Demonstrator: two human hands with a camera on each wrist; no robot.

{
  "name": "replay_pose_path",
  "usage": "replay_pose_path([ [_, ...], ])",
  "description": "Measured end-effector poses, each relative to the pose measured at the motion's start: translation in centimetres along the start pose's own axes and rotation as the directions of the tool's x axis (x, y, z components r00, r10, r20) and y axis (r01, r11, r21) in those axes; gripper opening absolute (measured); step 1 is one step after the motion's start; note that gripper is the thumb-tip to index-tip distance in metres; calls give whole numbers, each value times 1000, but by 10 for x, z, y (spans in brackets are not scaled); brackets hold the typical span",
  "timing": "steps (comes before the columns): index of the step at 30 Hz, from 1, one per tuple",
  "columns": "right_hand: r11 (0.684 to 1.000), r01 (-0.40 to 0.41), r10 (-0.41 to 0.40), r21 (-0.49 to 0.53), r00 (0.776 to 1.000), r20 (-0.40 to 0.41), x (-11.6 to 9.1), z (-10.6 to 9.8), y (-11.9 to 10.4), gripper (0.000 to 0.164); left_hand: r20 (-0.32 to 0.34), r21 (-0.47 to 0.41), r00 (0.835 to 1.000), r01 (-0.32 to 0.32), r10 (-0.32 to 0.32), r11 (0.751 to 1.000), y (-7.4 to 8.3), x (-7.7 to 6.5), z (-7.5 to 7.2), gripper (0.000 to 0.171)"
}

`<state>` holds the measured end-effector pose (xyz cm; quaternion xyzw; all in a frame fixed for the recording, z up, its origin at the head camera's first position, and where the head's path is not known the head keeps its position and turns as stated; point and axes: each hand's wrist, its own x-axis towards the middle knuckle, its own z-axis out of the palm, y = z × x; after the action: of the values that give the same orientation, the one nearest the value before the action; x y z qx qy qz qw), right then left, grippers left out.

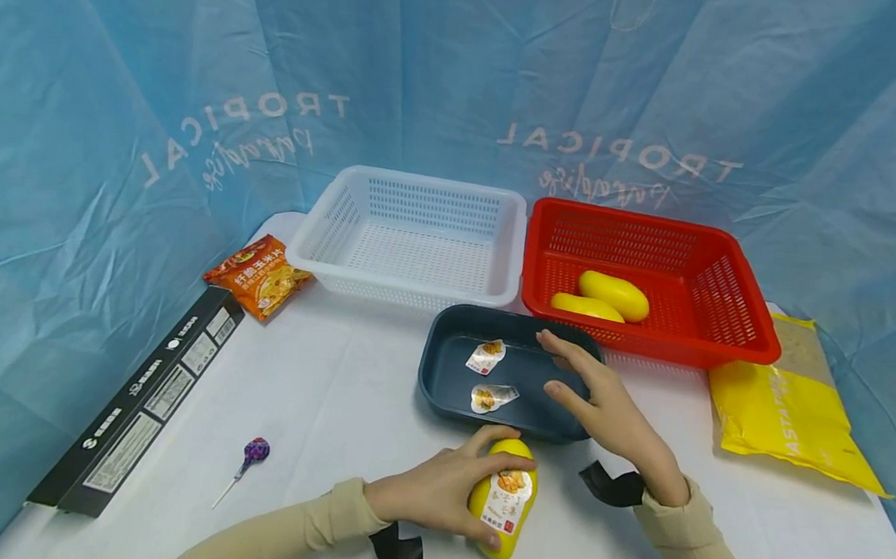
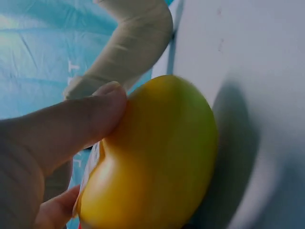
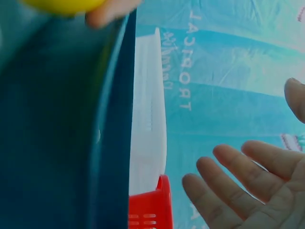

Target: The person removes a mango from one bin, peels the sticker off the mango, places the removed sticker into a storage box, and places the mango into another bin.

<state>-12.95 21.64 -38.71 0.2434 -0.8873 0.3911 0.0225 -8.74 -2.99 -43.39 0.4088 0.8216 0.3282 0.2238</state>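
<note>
My left hand (image 1: 446,484) grips a yellow mango (image 1: 508,499) that has a white printed label (image 1: 507,500) on its upper side. In the left wrist view the thumb presses against the mango (image 2: 152,157), close over the white table. Fingers spread, my right hand (image 1: 611,403) hovers at the right end of a dark blue tray (image 1: 431,391) and holds nothing. Its palm and separated fingers (image 3: 233,176) show in the right wrist view. Inside the tray lie two loose labels, one farther back (image 1: 486,356) and one nearer (image 1: 493,397).
Behind the tray stand a white basket (image 1: 417,291) and a red basket (image 1: 685,344) with two yellow mangoes (image 1: 616,295). At left are an orange snack bag (image 1: 260,275), a long black box (image 1: 138,399) and a lollipop (image 1: 255,451). A yellow packet (image 1: 791,411) lies at right.
</note>
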Motion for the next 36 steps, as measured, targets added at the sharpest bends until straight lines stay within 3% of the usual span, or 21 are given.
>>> replay_pose_path([
  [7, 999, 36, -36, 16, 999, -7, -20, 9, -7, 62, -40, 66, 998, 56, -54, 996, 0, 1, 2, 76],
  [11, 997, 72, -72, 24, 997, -21, -26, 14, -9, 62, -47, 68, 998, 56, -53, 996, -1, 2, 3, 76],
  [21, 960, 185, -183, 212, 983, -29, -51, 40, -11, 66, -69, 74, 997, 26, -21, 997, -7, 2, 5, 79],
  [29, 949, 179, -175, 259, 984, -39, -56, 49, -6, 67, -146, 37, 989, 41, -35, 998, -7, -10, 10, 91],
  [36, 957, 144, -141, 251, 990, -27, -66, 60, -7, 63, -204, -34, 971, 117, -121, 993, -11, -19, 12, 91],
])
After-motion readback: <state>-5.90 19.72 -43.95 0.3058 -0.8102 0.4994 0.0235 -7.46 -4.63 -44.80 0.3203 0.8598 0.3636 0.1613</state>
